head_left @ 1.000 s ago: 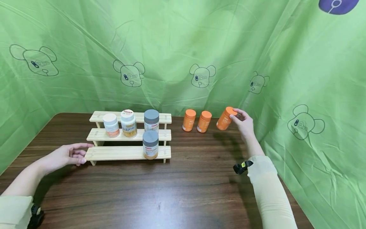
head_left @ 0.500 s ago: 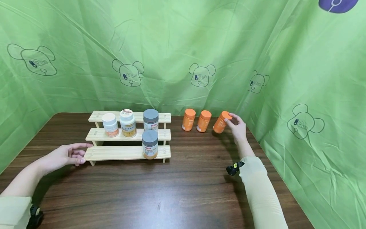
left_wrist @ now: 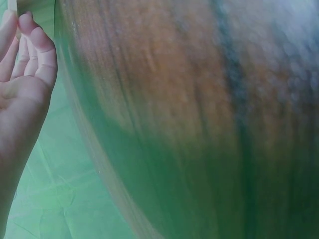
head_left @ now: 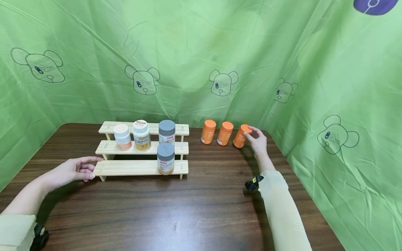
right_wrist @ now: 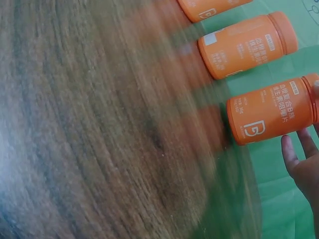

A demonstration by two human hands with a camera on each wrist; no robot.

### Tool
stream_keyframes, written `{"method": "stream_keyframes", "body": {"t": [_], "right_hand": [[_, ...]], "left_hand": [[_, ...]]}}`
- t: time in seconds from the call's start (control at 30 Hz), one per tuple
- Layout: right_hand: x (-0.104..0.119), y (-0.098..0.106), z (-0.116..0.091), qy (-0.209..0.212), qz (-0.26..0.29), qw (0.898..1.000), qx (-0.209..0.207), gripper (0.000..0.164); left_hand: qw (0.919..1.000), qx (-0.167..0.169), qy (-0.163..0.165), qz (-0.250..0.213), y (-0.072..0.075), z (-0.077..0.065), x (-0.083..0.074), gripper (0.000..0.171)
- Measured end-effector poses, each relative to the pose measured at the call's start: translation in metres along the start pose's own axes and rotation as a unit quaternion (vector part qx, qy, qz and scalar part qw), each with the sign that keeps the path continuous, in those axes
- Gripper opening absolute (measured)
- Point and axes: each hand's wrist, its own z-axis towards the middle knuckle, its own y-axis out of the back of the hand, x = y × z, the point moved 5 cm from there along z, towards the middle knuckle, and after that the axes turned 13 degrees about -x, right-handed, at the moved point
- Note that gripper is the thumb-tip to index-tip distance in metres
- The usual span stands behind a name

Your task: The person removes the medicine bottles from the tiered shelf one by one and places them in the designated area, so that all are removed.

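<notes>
My right hand (head_left: 257, 140) pinches the lid end of an orange supplement bottle (head_left: 239, 138), which stands upright at the right end of a row with two matching bottles, the middle one (head_left: 224, 134) and the left one (head_left: 208, 132). Its printed label faces the camera in the right wrist view, where the fingertips show at the lid (right_wrist: 313, 94). Over on the left, my left hand (head_left: 70, 172) grips the left end of the lowest board of a three-step wooden display rack (head_left: 125, 168). Only the edge of that board shows in the left wrist view, between thumb and fingers.
On the rack's middle step stand a white jar (head_left: 122, 137), a white-capped jar with a yellow label (head_left: 142, 136) and a grey-lidded jar (head_left: 166, 129). Another grey-lidded jar (head_left: 165, 159) is on the lowest step. Green curtain (head_left: 188, 69) hangs behind and right of the brown table (head_left: 201, 209).
My right hand has brought the tilted orange bottle down and left, nearer the other two, and it now stands upright. The left hand keeps its place at the rack.
</notes>
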Motion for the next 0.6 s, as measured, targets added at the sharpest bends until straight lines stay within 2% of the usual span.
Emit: {"method": "stream_keyframes", "body": {"t": [0.23,0.47,0.6], "right_hand": [[0.0023,-0.0031,-0.0047,0.023,0.037,0.999,0.016,0.041],[-0.0008,-0.0069,-0.0021,0.011,0.007,1.0,0.009,0.043],[-0.0029,-0.0074,-0.0009,0.016,0.011,1.0,0.012,0.042]], "left_hand": [[1.0,0.002,-0.003,-0.001,-0.0004,0.0004,-0.002,0.058],[1.0,0.003,-0.002,-0.004,-0.0009,0.0003,-0.0022,0.058],[1.0,0.003,0.002,-0.004,-0.0011,0.0003,-0.0013,0.059]]}}
